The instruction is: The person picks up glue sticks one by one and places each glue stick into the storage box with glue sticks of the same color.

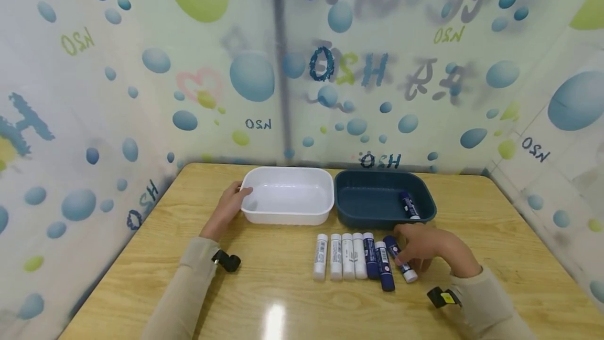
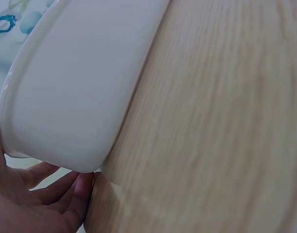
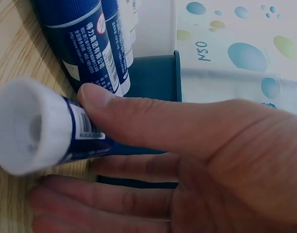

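Observation:
My left hand [image 1: 229, 201] grips the left end of a white plastic bin [image 1: 288, 218], thumb over the rim and fingers along the outer wall. In the left wrist view the fingers [image 2: 80, 194] touch the bin's lower end. My right hand [image 1: 427, 245] pinches a navy glue stick [image 1: 400, 262] with a white end, which lies slanted at the right of a row. In the right wrist view the thumb [image 3: 97, 99] presses its label. Left of it lie two navy glue sticks [image 1: 385, 272] and several white glue sticks [image 1: 335, 256].
A dark teal bin [image 1: 373, 222] stands right beside the white one, with one navy glue stick [image 1: 408, 204] inside. Both bins stand near the back of the wooden table [image 1: 264, 256]. Behind the table hangs a patterned curtain [image 1: 212, 140].

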